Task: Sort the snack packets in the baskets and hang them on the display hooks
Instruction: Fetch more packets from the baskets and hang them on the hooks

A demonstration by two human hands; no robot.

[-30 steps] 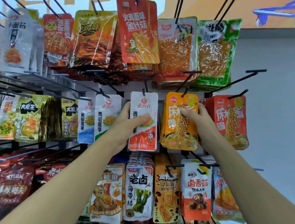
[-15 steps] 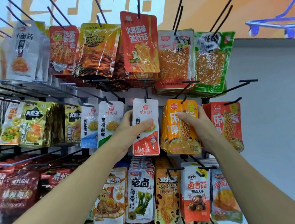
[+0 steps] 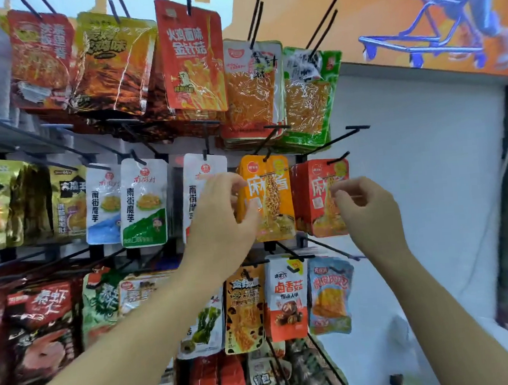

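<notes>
Orange packet (image 3: 273, 196), red packet (image 3: 318, 199) hang adjacent, middle row. Left hand (image 3: 218, 223) curled at orange's left edge, right hand (image 3: 371, 209) at red's front; grip unclear through blur. Square stacks gently, holes hooked.

Snack packets are being carried on a display rack (image 3: 11, 136) of black hooks (image 3: 340, 137). Along the top row, a tall red packet (image 3: 191, 56), a gold packet (image 3: 112, 63) and a green packet (image 3: 308, 95) are being held in thick stacks. In the middle row, white packets (image 3: 144, 202), an orange packet (image 3: 273, 196) and a red packet (image 3: 311, 199) are being hung side by side. Below, dark red packets (image 3: 41, 333), a leopard-print packet (image 3: 243, 313) and a pale blue packet (image 3: 329, 296) are being displayed.
</notes>
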